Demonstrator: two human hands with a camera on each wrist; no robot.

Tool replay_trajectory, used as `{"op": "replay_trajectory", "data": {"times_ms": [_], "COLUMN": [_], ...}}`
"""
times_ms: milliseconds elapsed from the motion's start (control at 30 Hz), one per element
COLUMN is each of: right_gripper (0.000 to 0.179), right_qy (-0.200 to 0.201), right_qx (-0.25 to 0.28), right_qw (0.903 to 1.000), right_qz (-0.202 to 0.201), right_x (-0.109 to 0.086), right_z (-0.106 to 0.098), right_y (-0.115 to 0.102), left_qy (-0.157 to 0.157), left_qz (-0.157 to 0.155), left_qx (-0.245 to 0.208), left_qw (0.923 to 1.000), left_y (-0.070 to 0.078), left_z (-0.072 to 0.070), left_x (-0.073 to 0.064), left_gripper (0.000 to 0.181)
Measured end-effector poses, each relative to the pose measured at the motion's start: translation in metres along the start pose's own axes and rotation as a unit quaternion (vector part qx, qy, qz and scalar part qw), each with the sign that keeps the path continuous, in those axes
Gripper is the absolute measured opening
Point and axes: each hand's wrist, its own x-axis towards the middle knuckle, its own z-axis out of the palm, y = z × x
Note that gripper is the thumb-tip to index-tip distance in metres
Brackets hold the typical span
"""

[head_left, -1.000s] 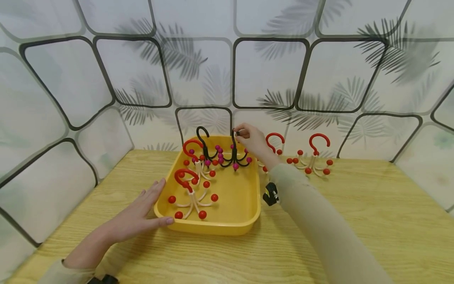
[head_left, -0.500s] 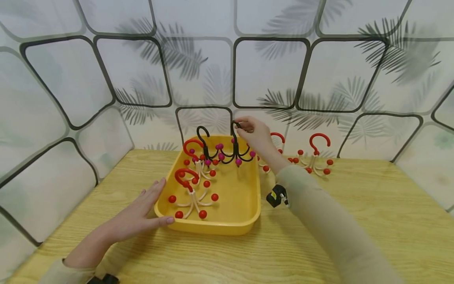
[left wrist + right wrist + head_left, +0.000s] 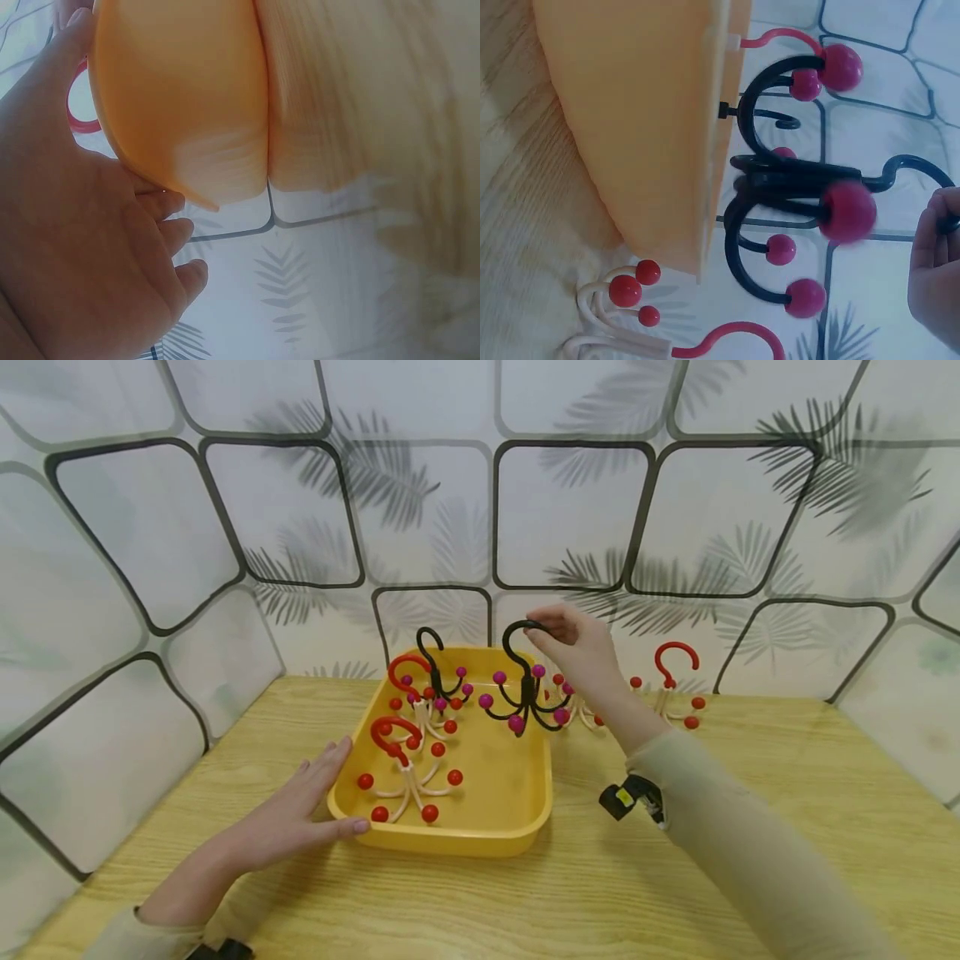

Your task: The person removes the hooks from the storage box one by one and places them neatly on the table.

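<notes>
My right hand (image 3: pixel 581 652) pinches the hook end of a black claw hanger (image 3: pixel 527 689) with magenta ball tips. The hanger hangs upright over the right side of a yellow tray (image 3: pixel 450 840); in the right wrist view its ball-tipped arms (image 3: pixel 806 298) stand above the tray rim. My left hand (image 3: pixel 277 822) rests at the tray's near left corner, fingers extended along the left side and thumb on the front rim. Inside the tray stand another black hanger (image 3: pixel 435 681) and two white hangers with red hooks and balls, one nearer (image 3: pixel 407 777) and one behind (image 3: pixel 419 717).
On the wooden table (image 3: pixel 720 827), right of the tray, stands a red-and-white hanger (image 3: pixel 664 697). Another white hanger (image 3: pixel 581 714) beside the tray is partly hidden by my right hand and the held hanger. A patterned wall covering (image 3: pixel 570 518) rises behind the table.
My right hand has moved right, lifting the black hanger from the tray's back right corner to above its right rim. The left hand and the other hangers have stayed put.
</notes>
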Motion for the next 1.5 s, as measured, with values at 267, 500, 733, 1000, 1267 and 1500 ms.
{"op": "replay_trajectory", "data": {"times_ms": [267,500,733,1000,1267,1500], "right_gripper": [0.026,0.028,0.024,0.021,0.023,0.024], "right_qy": [0.015,-0.012,-0.043,-0.081,-0.117,-0.117], "right_qx": [0.036,0.009,0.0,-0.04,-0.018,-0.003], "right_qw": [0.9991,0.9998,0.9991,0.9958,0.9928,0.9918], "right_qz": [-0.014,-0.009,-0.003,0.007,0.018,0.05], "right_x": [-0.022,-0.036,-0.044,-0.049,-0.053,-0.055], "right_z": [-0.028,-0.053,-0.072,-0.084,-0.081,-0.074], "right_y": [-0.003,0.001,0.011,0.029,0.043,0.05], "left_qy": [-0.001,-0.002,-0.002,-0.001,-0.001,-0.001], "left_qz": [-0.004,-0.002,-0.002,0.001,0.0,-0.002], "left_qx": [0.001,0.001,0.002,-0.001,-0.007,-0.003], "left_qw": [1.0,1.0,1.0,1.0,1.0,1.0], "left_y": [0.001,-0.001,-0.001,0.0,0.0,0.0], "left_z": [0.0,0.001,0.001,0.001,0.001,0.001], "left_x": [0.0,0.0,0.0,0.0,0.0,0.0], "left_gripper": [0.102,0.102,0.102,0.101,0.101,0.102]}}
